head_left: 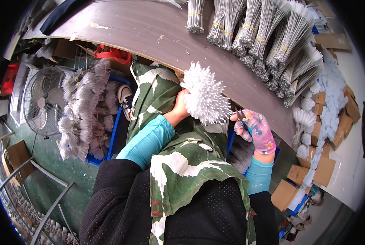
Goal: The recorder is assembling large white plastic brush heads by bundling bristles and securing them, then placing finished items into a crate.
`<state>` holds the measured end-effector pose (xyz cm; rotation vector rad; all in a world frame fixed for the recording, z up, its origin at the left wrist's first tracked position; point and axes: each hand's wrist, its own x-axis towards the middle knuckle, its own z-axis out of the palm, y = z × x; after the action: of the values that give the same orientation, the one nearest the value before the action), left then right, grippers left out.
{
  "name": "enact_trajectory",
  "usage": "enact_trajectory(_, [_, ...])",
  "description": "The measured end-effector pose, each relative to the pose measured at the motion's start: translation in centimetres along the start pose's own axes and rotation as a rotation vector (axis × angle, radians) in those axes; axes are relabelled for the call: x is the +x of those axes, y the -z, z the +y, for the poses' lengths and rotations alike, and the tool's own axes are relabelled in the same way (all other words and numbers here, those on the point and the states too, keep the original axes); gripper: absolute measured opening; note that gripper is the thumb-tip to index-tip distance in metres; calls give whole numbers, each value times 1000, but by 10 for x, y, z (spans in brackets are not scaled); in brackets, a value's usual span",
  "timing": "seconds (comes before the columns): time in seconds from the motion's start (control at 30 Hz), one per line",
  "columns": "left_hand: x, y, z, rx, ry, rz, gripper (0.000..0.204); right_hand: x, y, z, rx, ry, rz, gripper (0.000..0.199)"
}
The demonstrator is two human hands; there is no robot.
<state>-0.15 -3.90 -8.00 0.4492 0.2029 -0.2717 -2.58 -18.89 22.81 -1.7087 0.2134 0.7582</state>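
Head camera, looking steeply down

It sits close above the person's lap, facing the brown table [150,28] edge just beyond.

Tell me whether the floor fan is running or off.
Cannot tell. The fan stands beside the blue bin, and one frame does not show motion.

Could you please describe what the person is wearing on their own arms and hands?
Both forearms wear snug turquoise sleeves below black mesh upper sleeves. The left hand is bare. The right hand wears a pink patterned glove. A green and white leaf-print apron hangs between the arms.
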Motion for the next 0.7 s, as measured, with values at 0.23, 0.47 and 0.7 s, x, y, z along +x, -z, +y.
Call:
enact_trajectory(0.23, [2, -2, 1, 16, 24, -44, 15, 3, 0, 9, 52, 16, 19, 44])
enact_trajectory(0.47, [-7, -10, 15, 279, -59, -35, 13, 2, 4, 11, 39, 35, 6, 45])
enact_trajectory(0.7, [-19, -23, 25, 546, -150, -23, 12, 0, 4, 14, 72, 30, 2, 43])
